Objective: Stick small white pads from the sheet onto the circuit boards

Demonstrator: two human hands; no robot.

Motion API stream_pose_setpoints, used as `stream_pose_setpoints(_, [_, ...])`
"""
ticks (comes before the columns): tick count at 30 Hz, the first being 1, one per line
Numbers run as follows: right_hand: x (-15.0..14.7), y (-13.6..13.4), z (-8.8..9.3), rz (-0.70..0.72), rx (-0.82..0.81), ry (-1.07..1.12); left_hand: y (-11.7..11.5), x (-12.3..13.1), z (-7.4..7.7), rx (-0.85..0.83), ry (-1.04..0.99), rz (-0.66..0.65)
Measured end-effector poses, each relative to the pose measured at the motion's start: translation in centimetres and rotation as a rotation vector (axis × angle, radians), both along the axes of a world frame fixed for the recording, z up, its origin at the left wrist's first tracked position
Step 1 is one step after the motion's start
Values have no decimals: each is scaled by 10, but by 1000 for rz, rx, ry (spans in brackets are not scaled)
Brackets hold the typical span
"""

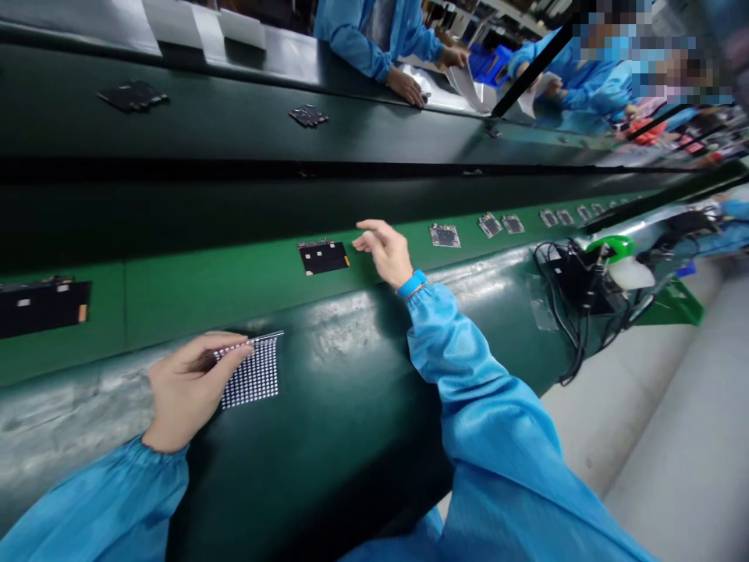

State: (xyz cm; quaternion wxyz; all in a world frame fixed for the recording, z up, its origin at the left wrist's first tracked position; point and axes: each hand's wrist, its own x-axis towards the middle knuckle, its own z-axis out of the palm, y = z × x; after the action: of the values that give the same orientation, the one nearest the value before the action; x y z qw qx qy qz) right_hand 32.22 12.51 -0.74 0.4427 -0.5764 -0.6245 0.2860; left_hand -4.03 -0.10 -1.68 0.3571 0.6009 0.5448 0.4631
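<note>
Your left hand [187, 386] pinches the dot-matrix panel [254, 376]; right hand [383, 248], open, hovers beside the circuit board [324, 256]. Perhaps the belt [175, 289] carries it off.

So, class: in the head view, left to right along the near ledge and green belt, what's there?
Large black panel, left hand gripping dotted panel, black board, open right hand, small circuit board, two boards, cable tangle.

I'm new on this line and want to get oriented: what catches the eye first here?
The white-dotted matrix panel held by the left hand, on the dark bench edge at lower left. Then the right hand, open, above the green conveyor belt beside a black board, with smaller boards trailing off to the right.
</note>
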Motion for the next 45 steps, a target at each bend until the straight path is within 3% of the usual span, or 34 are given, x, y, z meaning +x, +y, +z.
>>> stream_pose_setpoints(4, [-12,3,-9,295,78,-369,1,1,0,3,9,-8])
stream_pose_setpoints(7, [-6,0,-10,329,85,-471,2,1,-3,-2,-9,-17])
stream_pose_setpoints(11, [-11,-1,15,318,187,-466,2,3,-6,-53,-32,-30])
stream_pose_setpoints(14, [-50,10,42,373,266,-431,4,5,-6,-57,-59,-40])
stream_pose_setpoints(17, [-112,18,63,533,244,-331,6,7,-4,-44,-77,-39])
stream_pose_setpoints(20, [-161,9,75,613,119,-67,7,8,-4,-43,-105,-45])
stream_pose_setpoints(22, [-172,-6,76,593,-16,138,8,9,-4,-48,-134,-58])
stream_pose_setpoints(27, [-148,-45,59,591,-312,491,7,10,-4,-65,-166,-63])
stream_pose_setpoints(30, [-136,-61,45,480,-386,592,6,10,-2,-49,-151,-42])
stream_pose_setpoints(34, [-134,-73,33,375,-404,635,6,9,-1,-31,-112,-19])
stream_pose_setpoints(40, [-134,-82,31,413,-342,537,6,8,0,-26,-100,-21])
stream_pose_setpoints(45, [-137,-83,32,376,-378,612,7,9,1,-20,-119,-40])
